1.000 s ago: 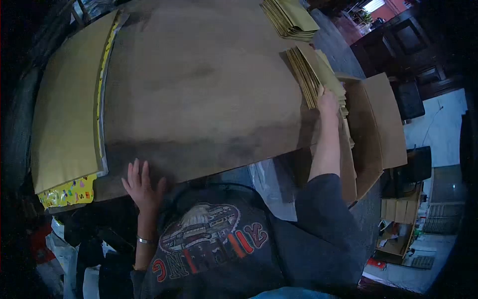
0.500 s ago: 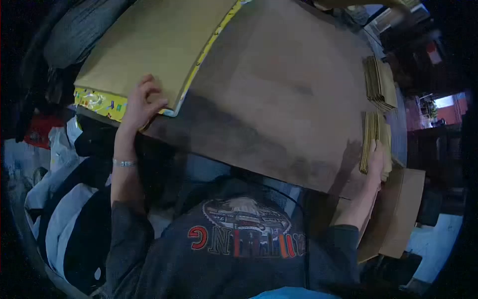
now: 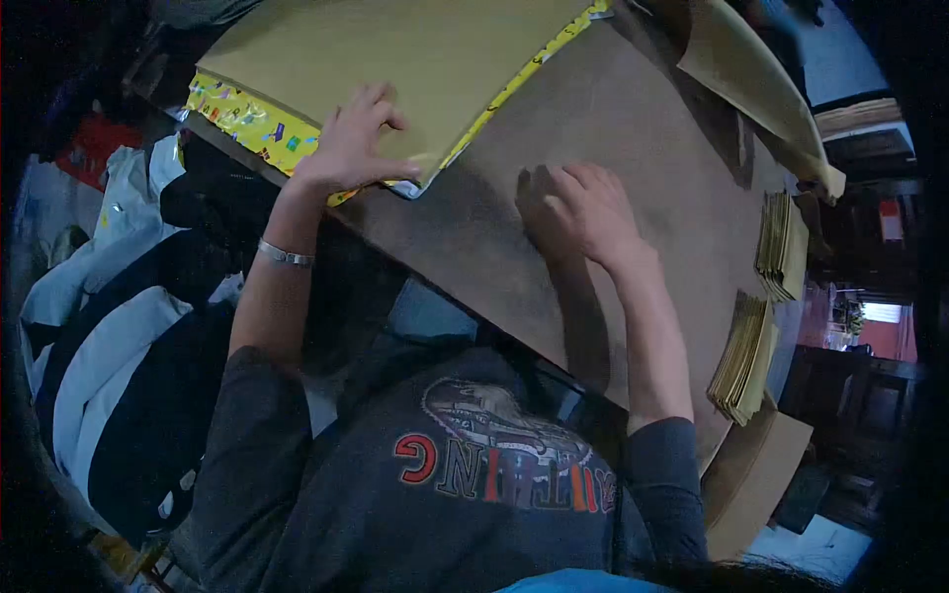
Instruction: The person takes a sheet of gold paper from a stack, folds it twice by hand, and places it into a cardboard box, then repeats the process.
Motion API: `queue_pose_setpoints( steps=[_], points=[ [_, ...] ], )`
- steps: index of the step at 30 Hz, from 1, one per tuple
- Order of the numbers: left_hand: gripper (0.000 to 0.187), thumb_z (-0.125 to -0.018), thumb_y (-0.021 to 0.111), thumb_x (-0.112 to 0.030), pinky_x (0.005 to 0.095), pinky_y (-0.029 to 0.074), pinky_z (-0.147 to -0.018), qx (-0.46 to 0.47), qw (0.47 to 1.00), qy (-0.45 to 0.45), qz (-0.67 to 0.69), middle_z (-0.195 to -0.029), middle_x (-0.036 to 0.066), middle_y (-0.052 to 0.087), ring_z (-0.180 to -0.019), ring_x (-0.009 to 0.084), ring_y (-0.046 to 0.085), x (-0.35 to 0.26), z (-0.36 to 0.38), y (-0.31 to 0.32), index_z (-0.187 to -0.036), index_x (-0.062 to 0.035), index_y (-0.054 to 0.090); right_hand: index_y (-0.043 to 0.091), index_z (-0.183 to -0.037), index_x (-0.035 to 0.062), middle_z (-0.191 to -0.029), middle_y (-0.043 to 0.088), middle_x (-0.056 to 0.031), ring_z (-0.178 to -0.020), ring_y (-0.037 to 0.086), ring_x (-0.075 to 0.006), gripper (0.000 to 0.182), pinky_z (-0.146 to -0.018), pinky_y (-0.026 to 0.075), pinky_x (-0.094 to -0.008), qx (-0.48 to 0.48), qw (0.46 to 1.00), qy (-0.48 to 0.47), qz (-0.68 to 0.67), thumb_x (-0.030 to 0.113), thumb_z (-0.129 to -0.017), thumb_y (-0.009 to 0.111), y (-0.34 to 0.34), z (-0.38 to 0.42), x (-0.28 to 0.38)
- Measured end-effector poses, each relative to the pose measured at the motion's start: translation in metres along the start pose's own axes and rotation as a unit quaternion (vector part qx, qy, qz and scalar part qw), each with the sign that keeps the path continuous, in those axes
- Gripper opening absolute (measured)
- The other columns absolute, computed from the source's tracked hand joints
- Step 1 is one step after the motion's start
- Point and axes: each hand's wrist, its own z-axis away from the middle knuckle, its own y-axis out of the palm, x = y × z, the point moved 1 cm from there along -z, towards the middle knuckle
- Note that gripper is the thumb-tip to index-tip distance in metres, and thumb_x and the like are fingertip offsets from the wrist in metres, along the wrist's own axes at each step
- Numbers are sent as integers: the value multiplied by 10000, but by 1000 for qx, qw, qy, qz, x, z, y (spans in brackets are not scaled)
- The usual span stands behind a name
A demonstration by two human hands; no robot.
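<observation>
My left hand (image 3: 358, 143) lies with fingers spread at the near corner of a stack of brown paper sheets (image 3: 395, 49). Beneath the brown paper is a yellow sheet printed with small colourful figures (image 3: 247, 121), showing along the near and right edges. The thumb points toward the stack's right corner. Over the bare brown table (image 3: 494, 247), my right hand (image 3: 593, 212) hovers with loosely curled fingers, a shadow beside it. I see nothing in it, though its palm is hidden.
Two bundles of folded brown paper (image 3: 781, 247) lie at the table's right edge, the nearer one (image 3: 743, 361) above an open cardboard box (image 3: 766, 474). A large brown sheet (image 3: 751, 89) curves up at the far right. Black-and-white fabric (image 3: 119, 366) sits at the left.
My right hand has left the nearer folded bundle and moved left over the table. My left hand stays at the stack's corner. The view has turned, and a raised brown sheet now shows at upper right.
</observation>
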Motion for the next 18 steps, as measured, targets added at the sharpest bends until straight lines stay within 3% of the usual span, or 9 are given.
queue_pose_setpoints(
  steps=[6,10,11,15,17,18],
  points=[
    [509,-703,760,-492,565,231,-1082,-13,1000,-4,-16,-1455,143,389,-1396,315,292,5,-4,6,-1017,-117,619,490,-1326,107,-1130,591,-146,-1109,528,-318,475,-966,409,-435,-14,995,-83,-54,189,-873,607,10,-59,59],
    [457,-786,686,-504,568,179,-1103,-3,1000,-16,16,-1456,154,389,-1388,323,298,8,-3,10,-1016,-115,625,455,-1359,117,-959,630,-145,-939,594,-331,484,-843,470,-443,35,997,-71,-10,150,-885,553,15,-73,60],
    [454,-813,650,-522,559,167,-1111,-24,1000,-18,1,-1459,158,386,-1382,326,304,5,-1,10,-1012,-115,629,429,-1375,137,-853,645,-147,-825,626,-355,487,-741,500,-465,7,997,-76,-13,136,-895,512,19,-76,58],
    [464,-820,637,-539,547,152,-1118,-15,999,-16,28,-1460,159,391,-1392,338,290,11,-4,8,-1016,-119,630,401,-1387,162,-807,654,-166,-761,645,-373,510,-665,511,-489,2,996,-85,9,116,-887,492,26,-90,62],
    [468,-821,638,-541,543,138,-1121,12,998,-6,66,-1466,163,390,-1408,348,264,9,-2,3,-1043,-130,638,366,-1409,188,-785,659,-183,-737,656,-381,555,-630,515,-503,66,995,-66,-30,106,-874,491,26,-98,68],
    [502,-804,653,-554,535,132,-1126,3,1000,-4,23,-1470,162,391,-1413,351,255,9,0,5,-1092,-144,641,330,-1434,192,-788,660,-193,-741,659,-383,595,-636,521,-497,97,994,-48,-11,118,-868,500,19,-100,73]
  ],
)
